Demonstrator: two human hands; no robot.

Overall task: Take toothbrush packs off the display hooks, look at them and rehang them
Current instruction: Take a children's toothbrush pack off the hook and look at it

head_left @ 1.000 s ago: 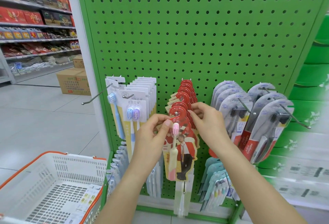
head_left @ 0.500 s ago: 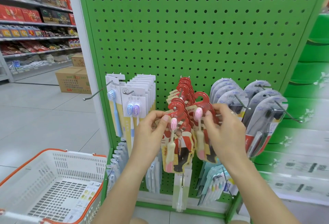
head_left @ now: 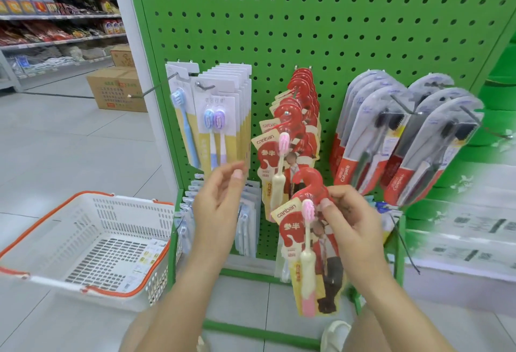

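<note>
So the right hand (head_left: 351, 223) has 1 red toothbrush pack (head_left: 310, 242) pinched near its top, thumb and fingers closed on the card just beside the brush head, right under the red hook-shaped hanger. The pack hangs straight down, long axis pretty much vertical, held out in front of the green pegboard (head_left: 321, 30) and clear of the rack. Left hand (head_left: 220, 198) is empty, fingers loosely spread, palm turned toward the pack, hovering just left of it and touching nothing.

What matters for rehanging: the row of matching red packs (head_left: 296, 117) and their display hook (head_left: 286, 113) sit up and slightly left of the held pack, farther from the camera. So I'd guess it has to go up and in, hanger opening lined up with the hook tip. Right hand already has it, though the left is nearer that hook if it needs steadying. Looks like the inspecting stage to me.
</note>
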